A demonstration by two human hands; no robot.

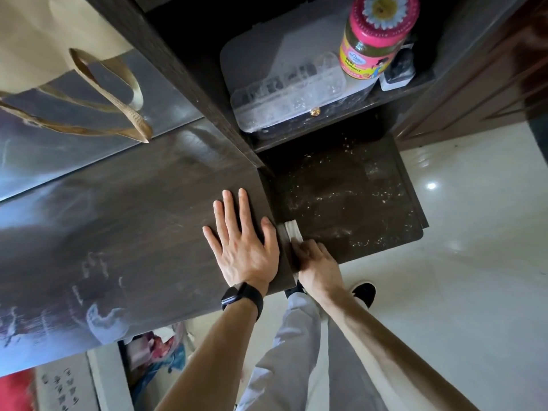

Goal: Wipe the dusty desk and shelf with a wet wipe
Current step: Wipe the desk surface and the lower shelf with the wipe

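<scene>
A dark wood desk top (133, 221) runs across the left, with pale dust smears near its front edge. My left hand (244, 244) lies flat on its right end, fingers spread, a black watch on the wrist. Just right of the desk's side edge, my right hand (318, 268) presses a folded white wet wipe (293, 232) against that vertical edge. Below and to the right lies a lower dark shelf (355, 203) speckled with pale dust and crumbs.
An upper shelf holds a clear plastic organiser box (284, 93) on a dark case, a pink-lidded jar (376, 34) and a small dark item (400, 69). A beige tote bag (74, 69) hangs at top left. White tiled floor (459, 292) lies below, with my legs and a black shoe.
</scene>
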